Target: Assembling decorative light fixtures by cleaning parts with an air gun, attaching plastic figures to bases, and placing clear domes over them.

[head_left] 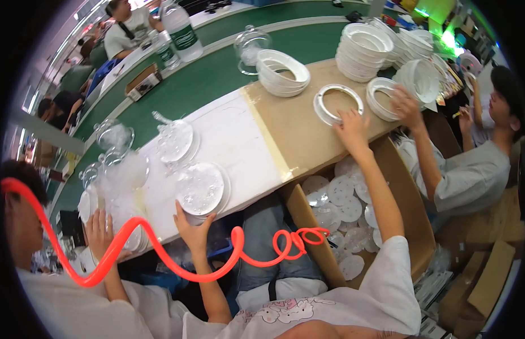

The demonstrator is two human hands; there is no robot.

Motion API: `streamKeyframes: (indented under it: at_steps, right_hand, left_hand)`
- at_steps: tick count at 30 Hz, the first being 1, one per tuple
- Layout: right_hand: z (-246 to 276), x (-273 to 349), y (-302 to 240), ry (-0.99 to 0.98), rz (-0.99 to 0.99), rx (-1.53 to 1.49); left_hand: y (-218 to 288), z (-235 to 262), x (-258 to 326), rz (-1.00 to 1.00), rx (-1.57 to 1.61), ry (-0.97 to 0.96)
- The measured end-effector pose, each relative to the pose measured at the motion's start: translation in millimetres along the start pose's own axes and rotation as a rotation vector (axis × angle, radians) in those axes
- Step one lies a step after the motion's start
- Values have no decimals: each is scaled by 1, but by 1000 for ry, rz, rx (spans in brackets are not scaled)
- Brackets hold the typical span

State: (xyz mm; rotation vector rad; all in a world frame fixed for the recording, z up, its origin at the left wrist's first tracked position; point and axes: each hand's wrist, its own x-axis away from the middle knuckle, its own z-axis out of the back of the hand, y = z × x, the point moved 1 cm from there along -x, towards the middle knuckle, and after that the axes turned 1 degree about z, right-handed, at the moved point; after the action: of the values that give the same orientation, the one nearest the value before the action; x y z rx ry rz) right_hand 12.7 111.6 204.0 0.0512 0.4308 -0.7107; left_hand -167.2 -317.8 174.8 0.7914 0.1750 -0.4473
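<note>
My left hand (194, 233) is at the near rim of a round white piece with a clear plastic part (199, 189) on top. Thumb and forefinger are spread apart against that rim. Further right, my right hand (353, 131) has its fingers closed on the near edge of a white plastic ring (325, 112), which lies on the brown cardboard. Its fingertips partly cover the ring's edge. A similar clear-topped white piece (176, 141) sits just beyond my left hand. To the right of my right hand is another short stack of white rings (380, 99), with a co-worker's hand (406, 107) beside it.
A red coiled cord (203, 277) crosses low in front. An open cardboard box (301, 212) holds clear discs (341, 189). Stacked white rings (364, 51) stand at the back right. Clear domes (252, 42) and a water bottle (180, 34) stand behind. Another co-worker's hand (98, 234) is at left.
</note>
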Motion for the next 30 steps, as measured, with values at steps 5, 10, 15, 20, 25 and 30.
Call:
streamKeyframes:
  at_steps: [5,10,15,20,25,30]
  right_hand:
    - [1,27,-27,-31,96,-156]
    - [6,54,-84,-33,149,-328]
    - [0,60,-144,-9,292,-356]
    - [-9,51,-171,-50,370,-387]
    - [4,56,-170,71,399,-517]
    - [24,116,-83,103,157,-552]
  left_hand:
    - [-9,8,7,-7,-9,23]
    - [-13,13,15,48,-14,76]
    - [-24,21,8,139,44,125]
    - [-41,20,-8,70,-12,176]
    - [-57,29,-14,53,8,135]
    - [-43,7,4,-34,23,207]
